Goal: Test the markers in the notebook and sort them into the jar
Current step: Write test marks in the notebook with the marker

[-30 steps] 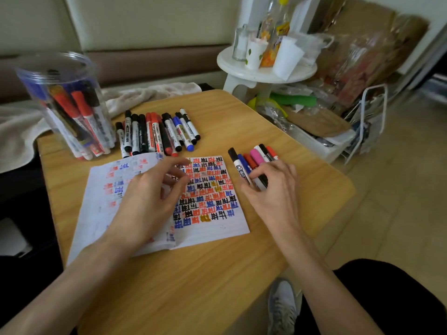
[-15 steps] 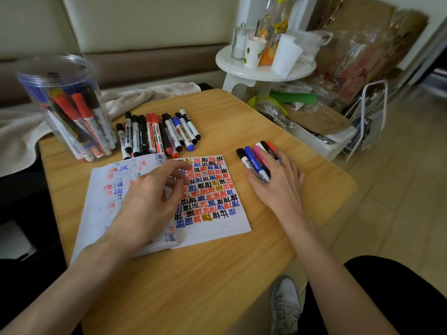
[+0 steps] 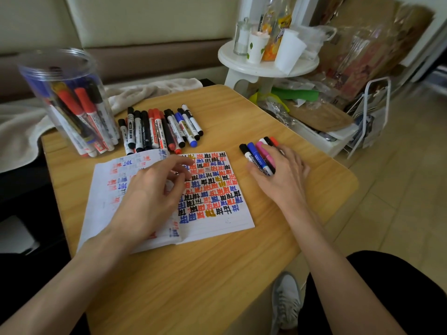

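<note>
An open notebook (image 3: 217, 213) lies on the wooden table (image 3: 193, 274), its right page filled with black, red, blue and yellow test marks. My left hand (image 3: 150, 197) rests on the notebook's middle with loosely curled fingers and holds nothing. To the right of the notebook lies a small group of markers (image 3: 256, 153) in black, blue, pink and red. My right hand (image 3: 283, 175) lies over their near ends with fairly straight fingers, the thumb beside the black one. A clear plastic jar (image 3: 67, 105) with several markers stands at the table's far left. A row of markers (image 3: 159, 129) lies behind the notebook.
A beige towel (image 3: 150, 90) lies behind the table. A white stool (image 3: 266, 66) with cups and bottles stands at the far right, with bags and a box of clutter (image 3: 314, 117) below it. My shoe (image 3: 285, 301) shows under the table's near right edge.
My right hand has slid forward over the small group of markers and nudged them slightly away. My left hand has stayed on the notebook.
</note>
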### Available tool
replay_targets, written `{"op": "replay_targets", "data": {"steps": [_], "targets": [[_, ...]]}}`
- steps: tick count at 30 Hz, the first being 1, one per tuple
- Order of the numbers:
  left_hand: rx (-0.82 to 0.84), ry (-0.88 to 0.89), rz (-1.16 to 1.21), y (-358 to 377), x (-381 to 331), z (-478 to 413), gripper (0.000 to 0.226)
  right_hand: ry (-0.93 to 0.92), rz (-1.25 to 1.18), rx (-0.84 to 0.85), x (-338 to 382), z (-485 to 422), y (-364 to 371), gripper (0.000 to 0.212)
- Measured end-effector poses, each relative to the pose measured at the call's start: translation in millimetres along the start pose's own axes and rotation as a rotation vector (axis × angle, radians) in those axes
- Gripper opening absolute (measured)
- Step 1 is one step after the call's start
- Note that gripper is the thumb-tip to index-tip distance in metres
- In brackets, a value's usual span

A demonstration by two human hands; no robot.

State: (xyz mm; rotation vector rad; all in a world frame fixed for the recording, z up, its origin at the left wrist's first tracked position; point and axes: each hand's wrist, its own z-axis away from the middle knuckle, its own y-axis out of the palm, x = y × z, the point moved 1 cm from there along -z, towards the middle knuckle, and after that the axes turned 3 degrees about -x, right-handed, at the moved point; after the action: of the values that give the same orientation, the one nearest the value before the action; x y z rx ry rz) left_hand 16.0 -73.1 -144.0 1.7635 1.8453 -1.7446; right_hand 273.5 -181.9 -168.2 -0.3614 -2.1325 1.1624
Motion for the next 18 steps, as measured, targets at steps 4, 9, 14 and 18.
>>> {"op": "replay_targets", "data": {"steps": [4,9,14,18], "targets": [[-0.005,0.004,-0.004,-1,0,0,0.029,-0.082,-0.017,-0.091,3,3,5,0.037],[-0.007,0.013,-0.007,-2,0,0,0.029,-0.087,0.010,-0.078,2,1,11,0.034],[-0.004,0.023,-0.010,-3,1,1,0.029,-0.058,0.016,-0.044,-1,-3,11,0.037],[-0.003,0.022,-0.014,-3,3,1,0.029,-0.022,0.026,-0.051,-2,-4,9,0.039]]}}
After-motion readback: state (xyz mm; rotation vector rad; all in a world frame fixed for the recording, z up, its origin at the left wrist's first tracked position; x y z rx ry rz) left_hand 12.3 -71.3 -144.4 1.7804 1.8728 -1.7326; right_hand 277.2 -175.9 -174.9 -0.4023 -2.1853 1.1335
